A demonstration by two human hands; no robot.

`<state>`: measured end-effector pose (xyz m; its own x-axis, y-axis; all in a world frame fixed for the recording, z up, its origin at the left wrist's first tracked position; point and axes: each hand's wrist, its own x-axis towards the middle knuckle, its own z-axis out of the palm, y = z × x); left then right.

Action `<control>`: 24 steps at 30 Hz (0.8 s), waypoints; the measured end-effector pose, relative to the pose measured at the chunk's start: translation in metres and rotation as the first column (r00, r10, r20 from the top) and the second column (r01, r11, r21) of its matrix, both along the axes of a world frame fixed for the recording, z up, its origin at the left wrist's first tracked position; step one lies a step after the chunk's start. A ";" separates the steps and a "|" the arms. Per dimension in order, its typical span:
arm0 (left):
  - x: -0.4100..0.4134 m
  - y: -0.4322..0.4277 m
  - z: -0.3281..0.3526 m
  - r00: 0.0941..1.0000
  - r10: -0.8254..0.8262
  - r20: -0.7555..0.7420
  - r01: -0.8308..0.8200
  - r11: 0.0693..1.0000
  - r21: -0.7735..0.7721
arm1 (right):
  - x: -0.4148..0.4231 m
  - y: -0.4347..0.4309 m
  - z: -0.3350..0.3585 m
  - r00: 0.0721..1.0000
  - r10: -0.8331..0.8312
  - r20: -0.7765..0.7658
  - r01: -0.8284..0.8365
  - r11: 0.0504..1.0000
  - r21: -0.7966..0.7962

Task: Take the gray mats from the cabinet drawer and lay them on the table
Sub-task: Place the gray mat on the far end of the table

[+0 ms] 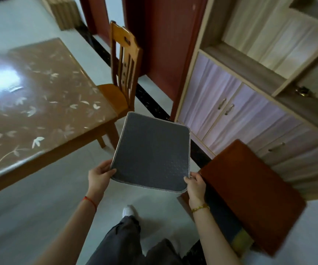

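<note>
Gray mat (pixel 152 150) held in the air in front of the person, above the pale floor (pixel 39 207), roughly flat and tilted slightly, with its far edge pointing away toward the chair (pixel 122 73). It is a rounded-corner rectangle with a light stitched border and a faint dotted texture on the upper face.

Left hand (pixel 99 176) grips the near left corner of the mat, thumb on top and fingers curled underneath; it is closed on the fabric. A red string sits on that wrist. Right hand (pixel 195 186) grips the near right corner in the same way, thumb on the upper face near the border, fingers below, closed on the mat. A gold bracelet sits on that wrist. The mat spans the gap between both hands and extends away from them; nothing else touches it.

Worktop (pixel 30 115) stands to the left of the mat, apart from it, covered with a brown cloth bearing a pale leaf pattern under a glossy sheet. The mat is not over it. The chair is tucked at the worktop's far corner.

Cabinet (pixel 250 92) stands to the right. A reddish-brown drawer front (pixel 250 192) is pulled out just beside the right hand; dark and yellowish contents show inside, too blurred to identify.
</note>
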<state>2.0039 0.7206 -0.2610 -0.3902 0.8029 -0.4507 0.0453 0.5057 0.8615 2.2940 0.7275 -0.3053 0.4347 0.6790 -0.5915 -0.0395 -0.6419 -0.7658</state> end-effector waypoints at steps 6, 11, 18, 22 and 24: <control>-0.076 0.037 0.012 0.996 0.086 -0.014 -0.085 0.994 0.063 | -0.075 0.068 0.015 0.995 0.093 0.030 -0.096 0.992 0.083; -0.117 0.072 0.018 0.982 0.188 -0.002 -0.186 0.975 0.121 | -0.122 0.127 0.026 0.992 0.129 -0.013 -0.126 0.981 0.146; -0.137 0.120 0.019 0.949 0.315 0.026 -0.316 0.936 0.155 | -0.148 0.200 0.035 0.974 0.223 -0.030 -0.213 0.958 0.193; -0.139 0.160 0.017 0.909 0.414 0.056 -0.417 0.892 0.176 | -0.160 0.265 0.032 0.951 0.305 -0.045 -0.291 0.937 0.194; -0.142 0.182 0.013 0.896 0.443 0.040 -0.442 0.878 0.181 | -0.166 0.298 0.031 0.937 0.346 -0.056 -0.329 0.923 0.198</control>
